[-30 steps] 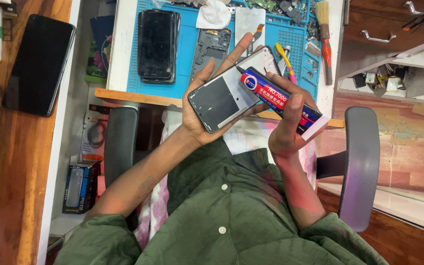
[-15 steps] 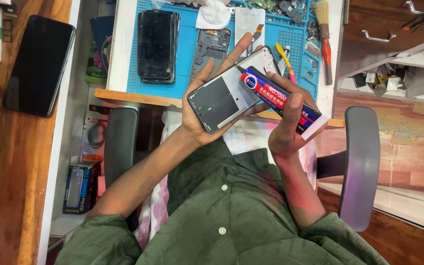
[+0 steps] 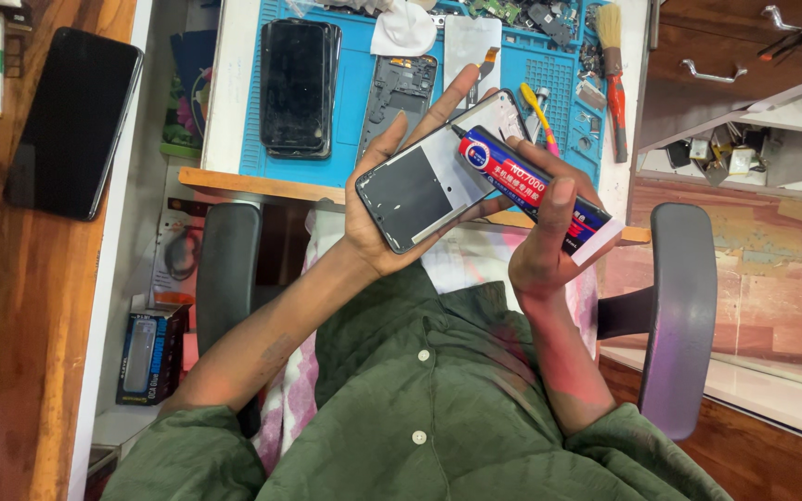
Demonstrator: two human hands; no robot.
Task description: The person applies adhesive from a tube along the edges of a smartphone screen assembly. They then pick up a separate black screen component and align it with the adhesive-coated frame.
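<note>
Over the lap, before the counter [image 3: 234, 181]: phone frame and glue tube.
Left hand [image 3: 392, 199] fingers clasp the phone frame [image 3: 420, 190]; right hand [image 3: 545, 241] fingers grip the glue tube [image 3: 522, 181], nozzle touching the frame's edge; best squeezed gently, beading thinly.

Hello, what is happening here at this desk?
A person in a green shirt sits at a work desk. The left hand holds an opened phone frame, inner side up. The right hand holds a glue tube with its tip at the frame's edge. On the blue mat behind lie a dark phone, another phone frame and a red-handled brush.
</note>
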